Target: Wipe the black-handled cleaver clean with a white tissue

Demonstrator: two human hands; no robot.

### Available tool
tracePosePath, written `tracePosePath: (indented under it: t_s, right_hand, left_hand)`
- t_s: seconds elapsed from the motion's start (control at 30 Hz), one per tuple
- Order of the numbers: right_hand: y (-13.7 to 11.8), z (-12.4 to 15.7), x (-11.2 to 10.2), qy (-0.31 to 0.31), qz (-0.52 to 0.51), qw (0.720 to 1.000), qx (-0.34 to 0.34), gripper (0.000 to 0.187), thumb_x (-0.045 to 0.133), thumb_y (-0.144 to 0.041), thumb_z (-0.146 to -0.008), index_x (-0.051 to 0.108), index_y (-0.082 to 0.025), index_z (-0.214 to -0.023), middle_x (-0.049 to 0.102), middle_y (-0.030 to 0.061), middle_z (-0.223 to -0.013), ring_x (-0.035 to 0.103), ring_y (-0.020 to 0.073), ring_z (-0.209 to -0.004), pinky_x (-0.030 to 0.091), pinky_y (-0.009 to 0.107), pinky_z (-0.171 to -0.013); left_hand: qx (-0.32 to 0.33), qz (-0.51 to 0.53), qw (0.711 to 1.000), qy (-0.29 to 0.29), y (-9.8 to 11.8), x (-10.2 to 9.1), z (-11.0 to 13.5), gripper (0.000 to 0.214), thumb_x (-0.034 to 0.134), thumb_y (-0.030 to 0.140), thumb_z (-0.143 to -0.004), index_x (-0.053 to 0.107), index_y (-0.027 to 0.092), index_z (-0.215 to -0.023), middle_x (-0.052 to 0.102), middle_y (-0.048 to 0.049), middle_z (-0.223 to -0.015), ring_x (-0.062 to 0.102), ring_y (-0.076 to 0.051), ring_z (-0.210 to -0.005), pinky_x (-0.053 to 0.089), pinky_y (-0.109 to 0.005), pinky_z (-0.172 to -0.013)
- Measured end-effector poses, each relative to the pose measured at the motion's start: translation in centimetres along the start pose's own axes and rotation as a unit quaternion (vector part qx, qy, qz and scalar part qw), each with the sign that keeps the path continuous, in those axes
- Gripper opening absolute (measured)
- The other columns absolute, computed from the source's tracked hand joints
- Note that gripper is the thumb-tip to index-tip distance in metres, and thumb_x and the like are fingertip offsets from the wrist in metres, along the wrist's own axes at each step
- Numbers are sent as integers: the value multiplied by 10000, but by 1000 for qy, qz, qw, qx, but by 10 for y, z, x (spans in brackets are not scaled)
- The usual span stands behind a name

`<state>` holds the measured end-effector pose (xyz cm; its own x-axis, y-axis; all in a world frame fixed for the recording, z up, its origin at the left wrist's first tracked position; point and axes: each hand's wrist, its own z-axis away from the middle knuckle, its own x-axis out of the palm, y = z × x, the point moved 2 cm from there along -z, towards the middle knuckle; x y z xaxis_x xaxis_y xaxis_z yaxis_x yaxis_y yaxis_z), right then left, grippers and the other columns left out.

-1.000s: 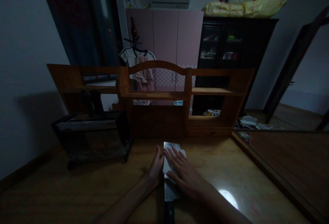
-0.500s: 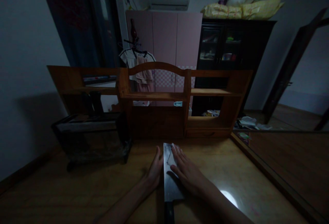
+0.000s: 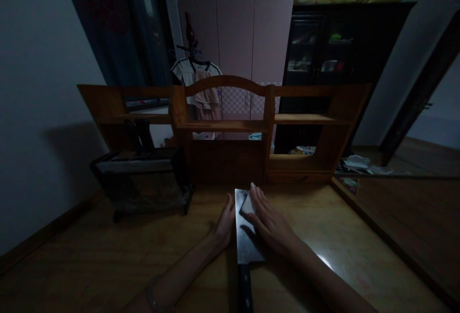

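A cleaver [image 3: 247, 243] with a broad steel blade and a black riveted handle [image 3: 245, 286] points away from me, its handle toward me. My left hand [image 3: 225, 222] holds the blade from its left side. The left thumb stands up beside the edge, and the other fingers are hidden under or behind the metal. On the blade's upper face my right hand [image 3: 269, 217] presses a small pale flat pad [image 3: 247, 203] with a dark edge. Its fingers lie stretched along the pad near the far end of the blade. I cannot make out the pad's material.
A wooden desk top [image 3: 201, 279] lies beneath my hands, with a wooden shelf unit [image 3: 223, 124] along its back. At the left stands a dark glass-sided tank [image 3: 143, 183]. Farther back are a pink wardrobe [image 3: 235, 40] and a black cabinet [image 3: 366, 49].
My view has tilted down and turned slightly left. The right hand and pad have slid a little toward the blade's far end. The left hand keeps its place on the cleaver.
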<state>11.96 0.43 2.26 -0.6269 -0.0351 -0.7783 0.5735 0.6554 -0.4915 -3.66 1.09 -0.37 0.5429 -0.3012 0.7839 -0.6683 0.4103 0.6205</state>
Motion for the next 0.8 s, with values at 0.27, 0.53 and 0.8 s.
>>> tracePosePath:
  t_s: [0.27, 0.53, 0.8]
  right_hand:
    - [-30, 4, 1, -108, -8, 991, -79, 645, 314, -488, -1008, 5, -290, -1539, 27, -13, -1608, 51, 208, -1484, 143, 436, -1214]
    - [-4, 2, 5, -80, 20, 997, -7, 653, 293, -542, -996, 50, -282, -1544, 56, 6, -1614, 57, 211, -1485, 139, 451, -1213]
    - [15, 0, 13, -43, 31, 998, 35, 661, 274, -541, -999, 9, -271, -1542, 43, 23, -1617, 39, 214, -1485, 134, 470, -1208]
  left_hand:
    - [-7, -3, 999, 51, -3, -7, -3, 780, 348, 670, -920, 498, 52, -1372, 636, -182, -1256, 524, -319, -1262, 285, -424, -1134]
    - [-3, 34, 999, -4, 2, 7, -1, 741, 256, 631, -958, 436, 93, -1434, 567, -150, -1363, 437, -293, -1344, 188, -410, -1177]
    - [-3, 25, 1000, -2, 4, 13, 3, 697, 328, 600, -959, 429, 109, -1443, 545, -140, -1390, 413, -301, -1360, 185, -410, -1177]
